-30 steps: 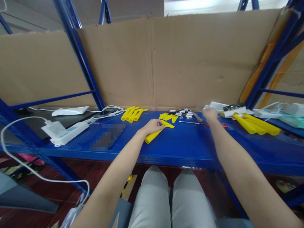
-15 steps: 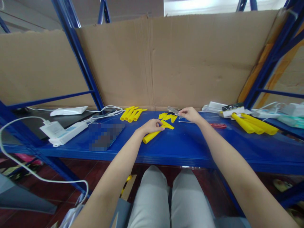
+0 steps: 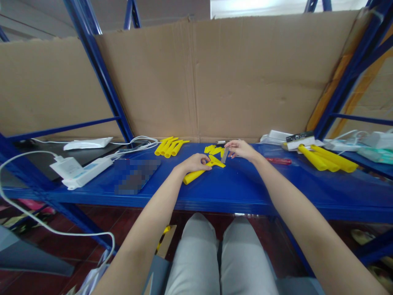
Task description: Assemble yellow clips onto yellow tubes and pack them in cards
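My left hand is closed around a yellow plastic handle with a hollow round end and a wide forked head. The handle lies low over the blue shelf, its head pointing right. My right hand pinches a thin, flat greyish strip. The strip's lower end comes down beside the forked head; whether they touch I cannot tell. Just behind sit several small yellow pieces, partly covered by the strip. A screwdriver with a red handle lies right of my right hand, its shaft mostly hidden behind it.
Several yellow handles lie at the back left, with more yellow handles at the right beside a small box. A white power strip and a dark flat pixelated object occupy the left. Cardboard walls the back.
My right hand has turned the strip from nearly level to steeply tilted and brought it left and down to the yellow head. My left hand keeps its grip on the handle.
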Action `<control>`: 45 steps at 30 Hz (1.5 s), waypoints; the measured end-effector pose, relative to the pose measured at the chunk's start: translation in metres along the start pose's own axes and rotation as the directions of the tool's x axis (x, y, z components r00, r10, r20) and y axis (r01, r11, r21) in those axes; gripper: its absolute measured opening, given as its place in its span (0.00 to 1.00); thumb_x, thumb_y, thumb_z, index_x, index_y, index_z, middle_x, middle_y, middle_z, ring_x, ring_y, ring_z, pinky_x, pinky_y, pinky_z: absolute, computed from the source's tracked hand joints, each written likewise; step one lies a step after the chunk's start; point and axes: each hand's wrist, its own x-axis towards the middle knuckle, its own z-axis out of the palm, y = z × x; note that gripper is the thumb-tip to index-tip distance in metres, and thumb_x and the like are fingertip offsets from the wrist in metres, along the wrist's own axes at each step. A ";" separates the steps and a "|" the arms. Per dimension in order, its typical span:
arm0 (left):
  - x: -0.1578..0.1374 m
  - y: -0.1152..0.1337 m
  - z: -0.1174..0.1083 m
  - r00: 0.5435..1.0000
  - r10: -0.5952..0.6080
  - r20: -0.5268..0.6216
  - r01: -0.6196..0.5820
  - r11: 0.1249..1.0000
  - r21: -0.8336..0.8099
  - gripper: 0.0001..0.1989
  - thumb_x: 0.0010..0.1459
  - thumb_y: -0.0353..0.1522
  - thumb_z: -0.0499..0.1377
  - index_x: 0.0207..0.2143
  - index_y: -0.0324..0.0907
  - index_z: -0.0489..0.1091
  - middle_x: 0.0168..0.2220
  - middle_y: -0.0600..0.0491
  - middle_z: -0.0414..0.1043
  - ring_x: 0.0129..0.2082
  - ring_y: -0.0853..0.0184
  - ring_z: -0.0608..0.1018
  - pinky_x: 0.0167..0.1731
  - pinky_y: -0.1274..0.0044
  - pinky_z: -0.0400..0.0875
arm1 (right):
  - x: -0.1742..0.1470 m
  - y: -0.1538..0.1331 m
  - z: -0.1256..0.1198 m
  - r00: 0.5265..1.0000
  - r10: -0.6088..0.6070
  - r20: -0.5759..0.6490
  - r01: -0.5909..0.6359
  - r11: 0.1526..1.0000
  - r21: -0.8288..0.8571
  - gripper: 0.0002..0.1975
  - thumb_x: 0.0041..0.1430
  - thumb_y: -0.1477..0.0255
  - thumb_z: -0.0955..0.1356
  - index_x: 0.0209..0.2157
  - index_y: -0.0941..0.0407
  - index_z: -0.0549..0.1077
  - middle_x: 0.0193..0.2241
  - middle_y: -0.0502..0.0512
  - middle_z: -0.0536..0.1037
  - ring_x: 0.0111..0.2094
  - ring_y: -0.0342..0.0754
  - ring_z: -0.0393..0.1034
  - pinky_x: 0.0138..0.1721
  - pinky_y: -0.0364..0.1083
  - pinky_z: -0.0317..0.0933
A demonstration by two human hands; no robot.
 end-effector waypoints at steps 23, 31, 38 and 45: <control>-0.004 0.013 -0.004 0.999 0.027 0.034 -0.027 1.000 0.014 0.16 0.45 0.36 0.66 0.38 0.40 0.78 0.37 0.51 0.79 0.36 0.63 0.77 0.39 0.75 0.69 | -0.008 0.009 0.013 0.989 0.087 0.117 -0.089 0.996 0.009 0.14 0.51 0.79 0.66 0.41 0.53 0.68 0.24 0.46 0.68 0.23 0.41 0.62 0.21 0.37 0.55; -0.004 0.014 -0.004 0.998 0.039 0.040 -0.039 0.999 0.011 0.17 0.45 0.36 0.66 0.39 0.39 0.78 0.37 0.51 0.79 0.36 0.63 0.77 0.39 0.75 0.69 | -0.010 0.006 0.016 0.989 0.086 0.121 -0.085 0.996 -0.014 0.13 0.51 0.81 0.65 0.39 0.55 0.71 0.21 0.46 0.69 0.21 0.40 0.61 0.23 0.38 0.56; -0.003 0.013 -0.003 0.998 0.062 0.034 -0.062 0.998 0.005 0.15 0.45 0.35 0.65 0.37 0.40 0.78 0.36 0.52 0.79 0.34 0.64 0.77 0.38 0.75 0.69 | -0.007 0.012 0.016 0.993 0.088 0.075 -0.081 0.993 -0.084 0.16 0.49 0.83 0.66 0.40 0.58 0.72 0.22 0.47 0.72 0.25 0.42 0.66 0.29 0.40 0.61; -0.003 0.014 -0.003 0.998 0.057 0.004 -0.057 0.998 -0.016 0.18 0.45 0.33 0.65 0.41 0.39 0.78 0.37 0.52 0.79 0.35 0.64 0.77 0.38 0.75 0.70 | -0.003 0.015 0.022 0.996 0.088 0.007 -0.088 0.996 -0.018 0.12 0.48 0.84 0.67 0.36 0.58 0.72 0.21 0.45 0.72 0.24 0.41 0.66 0.28 0.38 0.60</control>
